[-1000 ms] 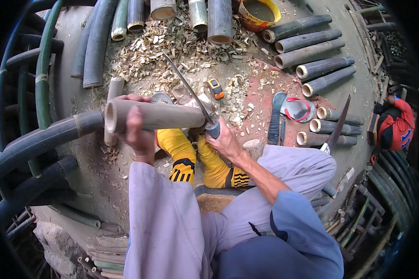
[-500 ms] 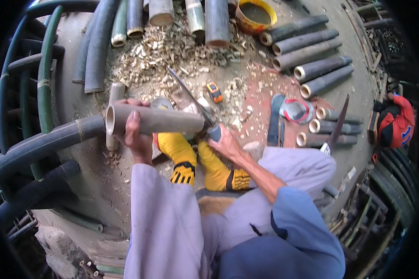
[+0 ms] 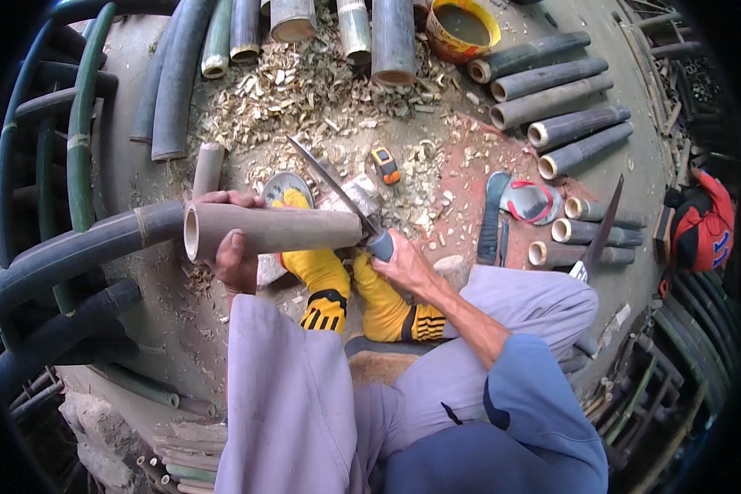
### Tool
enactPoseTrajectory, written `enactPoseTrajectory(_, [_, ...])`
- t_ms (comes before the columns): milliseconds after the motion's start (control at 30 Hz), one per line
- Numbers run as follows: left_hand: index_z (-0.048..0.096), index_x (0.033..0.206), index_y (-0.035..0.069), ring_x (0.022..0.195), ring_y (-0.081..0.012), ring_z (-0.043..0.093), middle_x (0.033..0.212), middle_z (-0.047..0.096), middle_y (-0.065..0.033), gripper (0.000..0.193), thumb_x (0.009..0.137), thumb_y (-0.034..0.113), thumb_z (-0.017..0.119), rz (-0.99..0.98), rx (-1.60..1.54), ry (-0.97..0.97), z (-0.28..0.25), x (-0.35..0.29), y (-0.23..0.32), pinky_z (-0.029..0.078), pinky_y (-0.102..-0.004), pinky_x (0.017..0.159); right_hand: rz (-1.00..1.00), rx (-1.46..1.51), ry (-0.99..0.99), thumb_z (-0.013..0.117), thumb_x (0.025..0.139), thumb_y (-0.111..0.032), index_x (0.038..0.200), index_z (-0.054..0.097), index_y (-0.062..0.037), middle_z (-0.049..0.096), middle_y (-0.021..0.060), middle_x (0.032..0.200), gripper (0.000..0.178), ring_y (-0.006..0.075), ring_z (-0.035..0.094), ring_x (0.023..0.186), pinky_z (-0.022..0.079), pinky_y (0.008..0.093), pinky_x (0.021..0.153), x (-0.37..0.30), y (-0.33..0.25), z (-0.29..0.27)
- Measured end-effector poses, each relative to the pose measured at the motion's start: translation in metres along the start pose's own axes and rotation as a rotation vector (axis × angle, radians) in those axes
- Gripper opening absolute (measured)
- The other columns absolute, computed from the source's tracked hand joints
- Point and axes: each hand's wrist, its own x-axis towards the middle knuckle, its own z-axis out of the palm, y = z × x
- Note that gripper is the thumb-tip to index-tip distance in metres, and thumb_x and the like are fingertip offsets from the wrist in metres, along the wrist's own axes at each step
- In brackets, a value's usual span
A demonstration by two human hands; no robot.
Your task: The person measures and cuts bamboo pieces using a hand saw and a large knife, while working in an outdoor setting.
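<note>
seen from above, a seated person in grey trousers and yellow boots (image 3: 329, 284) works a short, pale, peeled length of bamboo tube (image 3: 272, 230). the left hand (image 3: 237, 251) is closed around the tube near its open hollow end, holding it level across the knees. the right hand (image 3: 403, 262) is clenched on the grey handle of a long-bladed knife (image 3: 331, 183). compared with a second ago, the blade has dropped lower and now lies against the far end of the tube, which sits a little lower and closer to the body; this looks like a trimming stroke in progress. pale wood shavings (image 3: 321, 90) litter the ground ahead. a round yellow bowl (image 3: 461, 29) at the top holds murky liquid. dark green bamboo poles (image 3: 568, 107) lie stacked to the right, near a grey sandal with a red strap (image 3: 527, 202).
</note>
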Motion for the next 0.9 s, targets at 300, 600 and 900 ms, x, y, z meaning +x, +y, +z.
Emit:
enactPoseTrajectory(300, [0.045, 0.117, -0.003, 0.097, -0.0267, 0.052, 0.104, 0.053, -0.0166, 0.058, 0.071, 0.026, 0.064, 0.091, 0.178, 0.028, -0.017, 0.005, -0.012, 0.043, -0.0385, 0.089, -0.404, -0.006, 0.363, 0.073, 0.076, -0.012, 0.102, 0.050, -0.0009, 0.064, 0.0142, 0.076, 0.036, 0.0253, 0.067, 0.065, 0.054, 0.0316, 0.057, -0.012, -0.021, 0.000])
enactPoseTrajectory(600, [0.040, 0.121, -0.004, 0.075, -0.0239, 0.062, 0.084, 0.060, -0.0147, 0.053, 0.079, 0.018, 0.065, 0.077, -0.007, 0.584, 0.029, 0.021, -0.005, 0.055, -0.0398, 0.069, -0.128, 0.031, 0.174, 0.069, 0.079, -0.012, 0.110, 0.045, 0.0019, 0.065, 0.0218, 0.084, 0.042, 0.0346, 0.067, 0.071, 0.054, 0.0406, 0.061, -0.020, -0.023, -0.023])
enactPoseTrajectory(900, [0.042, 0.111, -0.003, 0.069, -0.0238, 0.061, 0.079, 0.059, -0.0144, 0.043, 0.074, 0.004, 0.064, 0.215, 0.123, 0.486, 0.056, 0.016, -0.009, 0.054, -0.0373, 0.068, -0.051, -0.141, 0.181, 0.071, 0.076, -0.009, 0.102, 0.046, 0.0024, 0.064, 0.0230, 0.079, 0.038, 0.0392, 0.066, 0.075, 0.053, 0.0409, 0.060, -0.004, -0.016, -0.003])
